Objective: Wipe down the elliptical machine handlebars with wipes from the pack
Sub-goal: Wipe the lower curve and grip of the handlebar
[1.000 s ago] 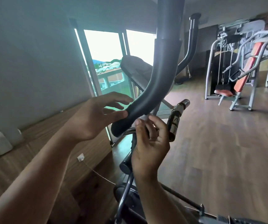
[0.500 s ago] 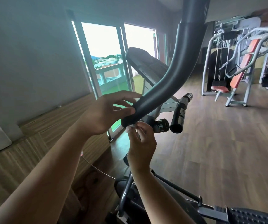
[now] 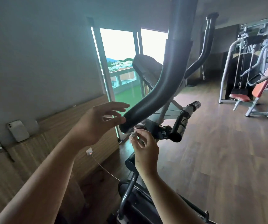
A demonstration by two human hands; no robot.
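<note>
Wooden floor (image 3: 211,159) carries the elliptical machine (image 3: 170,75) and a weight machine (image 3: 266,78).

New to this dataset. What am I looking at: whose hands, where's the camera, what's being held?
There is no robot here. It is one picture from a camera worn on a person's head, looking forward and down, so the two bare arms are the wearer's own. The machine is a gym elliptical. The left hand is open, fingers spread, beside the lower end of the black handlebar. The right hand pinches a small white wipe just under that end. At left, a white phone leans on the wall above a wooden ledge. A weight machine stands at right.
</note>
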